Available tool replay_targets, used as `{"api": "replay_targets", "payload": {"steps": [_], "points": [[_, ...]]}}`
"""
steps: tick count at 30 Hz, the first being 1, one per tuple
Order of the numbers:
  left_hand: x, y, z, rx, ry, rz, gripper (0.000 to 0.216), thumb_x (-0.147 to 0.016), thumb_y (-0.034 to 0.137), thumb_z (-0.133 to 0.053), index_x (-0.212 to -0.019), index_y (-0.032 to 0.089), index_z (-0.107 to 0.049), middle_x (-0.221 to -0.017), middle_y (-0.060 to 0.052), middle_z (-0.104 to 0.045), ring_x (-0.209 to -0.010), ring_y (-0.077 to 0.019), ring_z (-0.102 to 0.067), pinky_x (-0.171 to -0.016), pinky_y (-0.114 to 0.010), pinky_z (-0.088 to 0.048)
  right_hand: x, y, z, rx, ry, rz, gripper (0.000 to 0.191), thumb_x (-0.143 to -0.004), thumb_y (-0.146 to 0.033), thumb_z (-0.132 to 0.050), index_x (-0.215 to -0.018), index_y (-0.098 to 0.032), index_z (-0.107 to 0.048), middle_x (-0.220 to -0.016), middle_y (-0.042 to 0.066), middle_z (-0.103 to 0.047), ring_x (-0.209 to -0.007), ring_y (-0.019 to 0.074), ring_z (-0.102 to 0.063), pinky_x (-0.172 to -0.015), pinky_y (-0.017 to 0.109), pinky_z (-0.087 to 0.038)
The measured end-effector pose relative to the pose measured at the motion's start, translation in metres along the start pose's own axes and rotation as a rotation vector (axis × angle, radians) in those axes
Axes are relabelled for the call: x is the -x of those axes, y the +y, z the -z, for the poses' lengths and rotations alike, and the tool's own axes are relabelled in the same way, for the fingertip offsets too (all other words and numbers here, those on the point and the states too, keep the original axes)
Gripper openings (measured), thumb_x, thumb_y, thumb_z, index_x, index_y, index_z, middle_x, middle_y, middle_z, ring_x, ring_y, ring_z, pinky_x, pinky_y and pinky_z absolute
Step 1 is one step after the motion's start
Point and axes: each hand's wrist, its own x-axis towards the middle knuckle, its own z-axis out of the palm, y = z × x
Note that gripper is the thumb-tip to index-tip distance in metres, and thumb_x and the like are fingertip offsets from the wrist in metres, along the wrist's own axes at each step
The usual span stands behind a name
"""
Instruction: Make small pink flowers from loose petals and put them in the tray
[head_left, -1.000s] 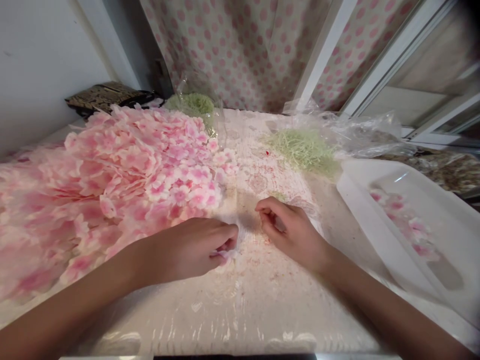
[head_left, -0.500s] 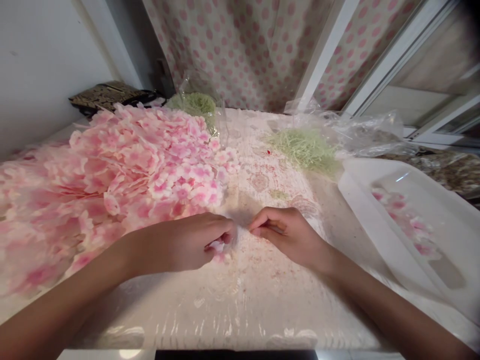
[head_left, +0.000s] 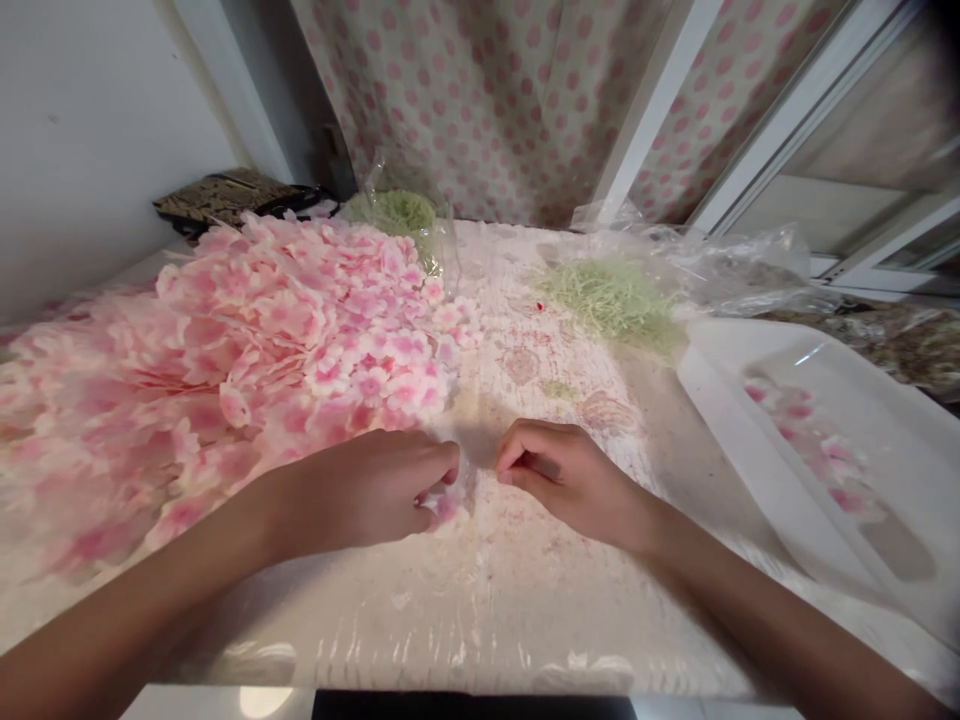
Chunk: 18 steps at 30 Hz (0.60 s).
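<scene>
The left hand (head_left: pixel 360 490) is reaching in from the lower left, palm turned down and fingers curling under, and its grip is pinching a small pink-and-white blossom (head_left: pixel 444 508) just below the fingertips, near the middle of the frame. The right hand (head_left: pixel 570 480) is coming in from the lower right, wrist angled inward, just beside the left hand. Its grip is narrow, with thumb and forefinger closing together (whether they are holding anything thin, I cannot tell).

Both hands are hovering over the counter (head_left: pixel 480 620), which is wearing a clear plastic cover with a faded pattern beneath. A big heap of pink blossoms (head_left: pixel 262 350) is spreading across the left half of the frame, almost touching the left forearm. At the right edge, a white plastic tray (head_left: pixel 750 440) is holding a few loose blossoms (head_left: pixel 814 450) (pale ones, a little washed out by glare). Pale green shreds (head_left: pixel 615 300) are lying at the upper right of the counter beside a crumpled plastic bag (head_left: pixel 735 265), and more shreds (head_left: pixel 391 212) are sitting in a clear bag behind the heap. A polka-dot curtain (head_left: pixel 480 100) is hanging along the top of the frame.
</scene>
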Motion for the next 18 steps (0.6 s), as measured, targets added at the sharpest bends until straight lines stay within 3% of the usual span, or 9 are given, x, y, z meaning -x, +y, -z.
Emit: {"api": "replay_targets", "payload": {"steps": [6, 10, 14, 18], "points": [[-0.01, -0.004, -0.005, 0.07, 0.071, 0.002, 0.021, -0.078, 0.019, -0.043, -0.059, 0.016, -0.033, -0.056, 0.005, -0.028, -0.05, -0.0071, -0.026, -0.047, -0.024, -0.017, 0.003, -0.003, -0.002, -0.08, 0.003, 0.068, 0.013, -0.08, -0.007, -0.057, -0.073, -0.017, -0.059, -0.084, 0.001, -0.054, -0.072, 0.0084, -0.053, -0.058, 0.02, -0.039], [-0.016, 0.0, -0.004, 0.3, 0.083, -0.013, 0.027, -0.083, 0.029, -0.045, -0.062, 0.016, -0.036, -0.058, 0.006, -0.029, -0.052, -0.0067, -0.028, -0.047, -0.021, -0.021, 0.007, -0.006, -0.006, -0.204, 0.014, 0.074, 0.009, -0.08, -0.011, -0.059, -0.076, -0.018, -0.06, -0.1, 0.004, -0.053, -0.089, 0.012, -0.056, -0.066, 0.022, -0.045], [-0.016, 0.01, 0.0, 0.418, 0.063, -0.056, 0.024, -0.085, 0.032, -0.046, -0.068, 0.016, -0.046, -0.061, 0.006, -0.036, -0.056, -0.0067, -0.033, -0.049, -0.02, -0.025, 0.007, -0.005, -0.008, -0.21, 0.068, 0.083, 0.012, -0.08, -0.008, -0.054, -0.078, -0.02, -0.056, -0.09, 0.003, -0.059, -0.085, 0.0131, -0.058, -0.071, 0.026, -0.047], [-0.018, 0.012, 0.0, 0.474, 0.06, -0.046, 0.026, -0.088, 0.033, -0.042, -0.07, 0.016, -0.048, -0.06, 0.005, -0.034, -0.055, -0.007, -0.031, -0.048, -0.02, -0.023, 0.006, -0.004, -0.005, -0.152, 0.108, 0.057, 0.012, -0.077, -0.007, -0.055, -0.074, -0.018, -0.054, -0.082, 0.002, -0.062, -0.076, 0.0134, -0.059, -0.066, 0.027, -0.046]]}}
